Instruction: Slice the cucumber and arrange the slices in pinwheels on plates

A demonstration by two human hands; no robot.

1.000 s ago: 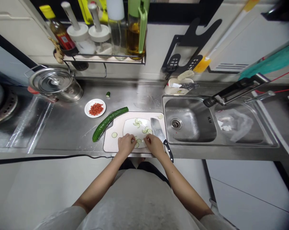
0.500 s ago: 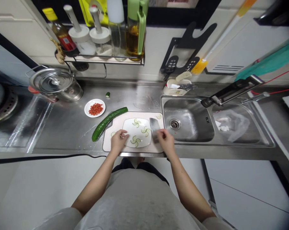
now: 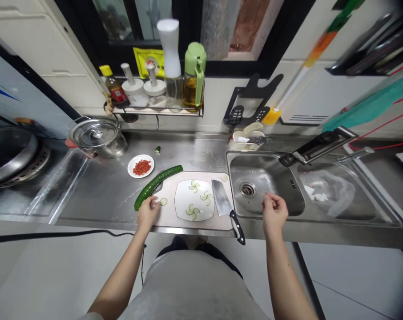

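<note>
My left hand (image 3: 147, 214) hovers by the lower end of a long green cucumber (image 3: 158, 181), its fingers loosely bent and slightly apart. Just right of its fingertips lies a thin cucumber slice (image 3: 163, 202) on the pale cutting board (image 3: 168, 218). A white squarish plate (image 3: 184, 201) on the board carries three pinwheels of thin cucumber slices (image 3: 192, 211). Beside it rests a cleaver (image 3: 222, 198), blade on the board, handle past the counter edge. My right hand (image 3: 275, 212) is over the front of the sink, fingers curled together; whatever they may hold is hidden.
A small white dish of chopped red pieces (image 3: 141, 166) and a cucumber end (image 3: 158, 149) sit behind. A lidded steel pot (image 3: 99, 135) stands at left, near a wok (image 3: 10, 153). The sink (image 3: 264, 178) has a faucet (image 3: 316, 146); a condiment rack (image 3: 161, 111) hangs above.
My right hand has left the cleaver and moved right to the sink. My left hand has moved left, from the plate's edge to the cucumber. The view has tilted up.
</note>
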